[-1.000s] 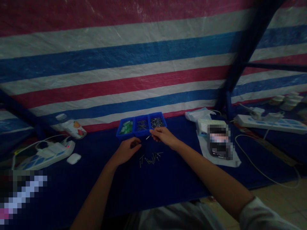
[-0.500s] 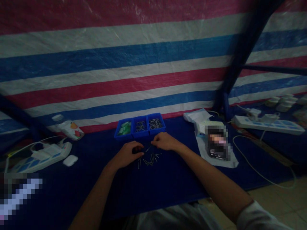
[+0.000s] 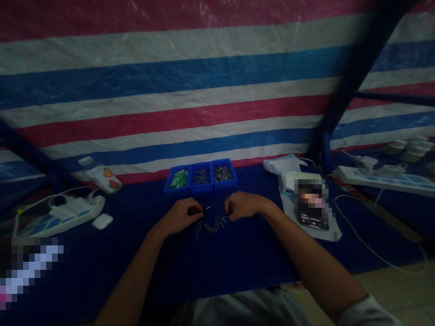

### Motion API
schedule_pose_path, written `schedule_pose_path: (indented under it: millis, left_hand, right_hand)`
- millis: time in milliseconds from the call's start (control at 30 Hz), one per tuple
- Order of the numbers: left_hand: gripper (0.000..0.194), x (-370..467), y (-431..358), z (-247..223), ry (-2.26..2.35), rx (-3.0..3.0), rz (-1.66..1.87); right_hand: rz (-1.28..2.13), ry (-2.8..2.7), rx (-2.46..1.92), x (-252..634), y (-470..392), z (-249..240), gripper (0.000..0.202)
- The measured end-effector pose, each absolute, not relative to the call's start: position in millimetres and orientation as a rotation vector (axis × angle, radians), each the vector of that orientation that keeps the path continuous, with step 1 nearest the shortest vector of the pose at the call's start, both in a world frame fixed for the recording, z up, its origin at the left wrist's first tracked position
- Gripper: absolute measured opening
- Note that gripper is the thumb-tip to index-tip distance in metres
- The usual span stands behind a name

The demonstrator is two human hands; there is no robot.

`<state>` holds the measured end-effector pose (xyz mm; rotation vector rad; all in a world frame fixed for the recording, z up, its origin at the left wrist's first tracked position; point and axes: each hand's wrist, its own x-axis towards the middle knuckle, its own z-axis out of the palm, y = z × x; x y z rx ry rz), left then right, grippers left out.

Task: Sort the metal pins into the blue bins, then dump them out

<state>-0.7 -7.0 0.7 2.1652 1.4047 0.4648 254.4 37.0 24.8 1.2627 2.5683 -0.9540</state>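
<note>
My left hand (image 3: 180, 216) has its thumb and index fingertips nearly together, with 1 thin metal pin (image 3: 210, 207) in that narrow pinch; the pin points out toward my right. My right hand (image 3: 243, 206) is curled, thumb and index a little apart, right beside the scatter. I cannot tell whether I have anything between those fingers; 1 thin tip shows just past my knuckles.

The loose pins (image 3: 214, 226) lie on the blue table (image 3: 220, 271), below and between my 2 hands, pointing different ways. Beyond them stand 3 blue bins in a row, side by side: the left bin (image 3: 176, 193) holds green pieces (image 3: 179, 179), the middle bin (image 3: 200, 187) and the right bin (image 3: 224, 184) hold small metal parts.

Off to my left are a power strip (image 3: 91, 208) with plugs in it, a small white case (image 3: 102, 221) and a bottle (image 3: 106, 179) tilted over near the striped sheet (image 3: 204, 108). To my right, a phone (image 3: 314, 219) lies on white paper (image 3: 288, 203).
</note>
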Motion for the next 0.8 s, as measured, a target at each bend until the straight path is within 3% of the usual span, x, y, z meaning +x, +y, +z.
schedule_pose_path:
  millis: [533,733,800]
  left_hand:
    - [0.02,-1,-5,-1,1.434,2.157,0.423]
    - [0.021,-1,-4,0,1.44,2.151,0.415]
    - [0.021,-1,-5,1,1.444,2.142,0.41]
  right_hand:
    - [-0.831,2.962,1.301,234,30,13,0.013]
    - [-0.758,3.276,1.292,218,26,3,0.043]
    - [-0.755,3.353,1.24,216,26,0,0.044]
